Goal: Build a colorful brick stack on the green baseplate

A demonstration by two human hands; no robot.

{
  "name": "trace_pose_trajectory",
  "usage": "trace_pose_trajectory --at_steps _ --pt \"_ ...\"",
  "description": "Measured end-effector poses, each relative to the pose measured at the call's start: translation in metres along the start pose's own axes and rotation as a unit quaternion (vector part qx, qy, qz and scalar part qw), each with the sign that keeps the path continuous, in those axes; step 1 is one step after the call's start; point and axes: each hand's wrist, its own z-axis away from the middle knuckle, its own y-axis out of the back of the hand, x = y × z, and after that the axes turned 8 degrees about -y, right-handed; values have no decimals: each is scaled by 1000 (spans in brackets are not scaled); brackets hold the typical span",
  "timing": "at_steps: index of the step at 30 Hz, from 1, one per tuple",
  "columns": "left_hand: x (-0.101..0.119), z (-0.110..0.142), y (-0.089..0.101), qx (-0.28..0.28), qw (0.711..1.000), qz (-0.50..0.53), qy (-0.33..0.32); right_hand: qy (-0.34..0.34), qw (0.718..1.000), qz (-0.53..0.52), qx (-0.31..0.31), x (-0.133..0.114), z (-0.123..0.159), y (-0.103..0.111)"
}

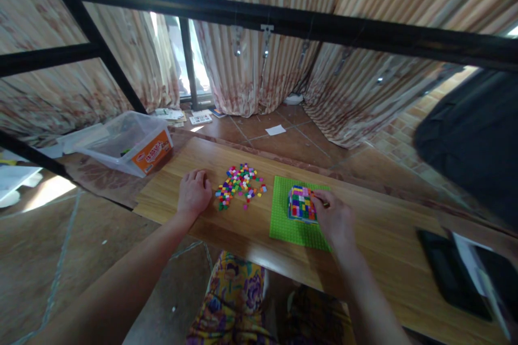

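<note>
At the near edge of the table (230,233), your forearms reach in well apart, angled outward to either side of your patterned trousers (234,291). On the right, your right hand (335,219) is palm-down over the right part of the green plate (283,230), fingers bent and drawn together against the right edge of the block (300,203); you cannot tell from here whether a brick is pinched between them. The block sits near the middle of the plate, built up in layers. Its top looks largely covered in mixed colours, so this part of the build seems well along, though your fingers hide its right end. On the left, your left hand (195,192) rests on the table, loosely curled; whether it holds anything is hidden. Between hand and plate, just right of your left hand, lie the loose bricks (238,179), a fair number, judged to be left unplaced. Farther left, beyond the table's edge, stands the clear box (152,153).
</note>
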Motion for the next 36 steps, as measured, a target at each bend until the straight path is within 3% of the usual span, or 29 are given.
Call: trace_pose_trajectory --at_steps 10,26,36 --pt "0 0 -2 3 1000 4 1 27 995 89 33 -7 6 -6" --pt "0 1 -2 3 1000 11 7 -43 998 -33 28 -1 -3 -3" --pt "1 1 -1 -1 1000 9 7 20 999 -34 14 2 0 -2"
